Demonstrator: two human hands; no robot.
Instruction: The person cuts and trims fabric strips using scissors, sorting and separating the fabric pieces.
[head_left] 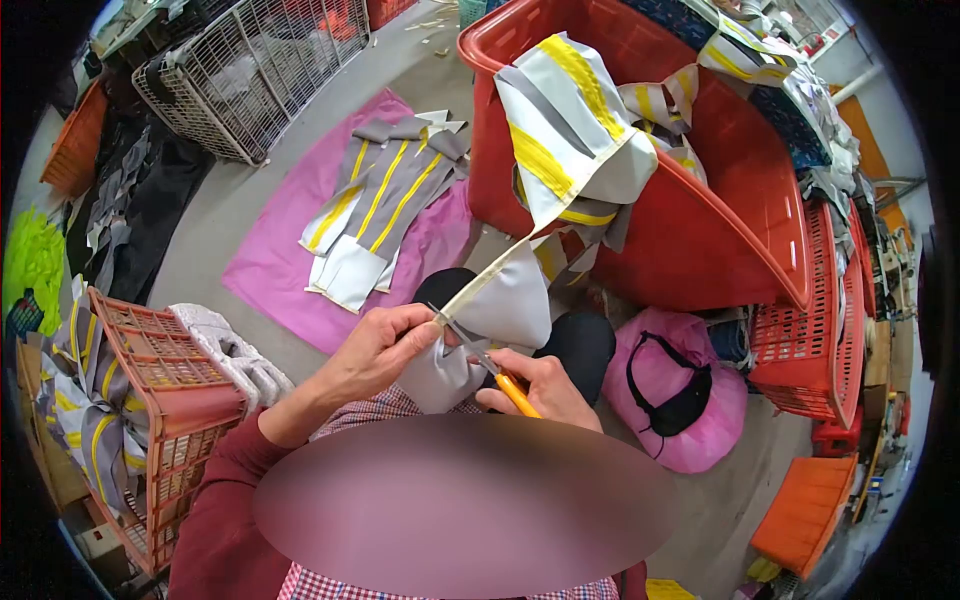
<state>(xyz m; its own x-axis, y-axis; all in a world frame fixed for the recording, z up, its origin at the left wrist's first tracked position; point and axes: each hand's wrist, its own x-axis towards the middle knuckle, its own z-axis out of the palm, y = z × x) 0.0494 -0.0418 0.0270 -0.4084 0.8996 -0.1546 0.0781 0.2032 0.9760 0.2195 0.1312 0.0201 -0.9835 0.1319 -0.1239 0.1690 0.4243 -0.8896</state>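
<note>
Over your lap, short snips need a taut edge

Your left hand (pixel 378 345) pinches the narrow cream fabric edging (pixel 485 278); your right hand (pixel 548 388) grasps the orange-handled metal scissors (pixel 518 394), tips toward ten o'clock. The white-grey cloth with yellow stripes (pixel 525 100) drapes over the red plastic bin (pixel 740 230) at one o'clock. Angle the blades away from your left fingertips.

You have floor (pixel 210 225) to pass over between the pink sheet (pixel 262 262) and wire crate (pixel 250 82) — ahead-right, the red bin (pixel 715 240) blocks you.
</note>
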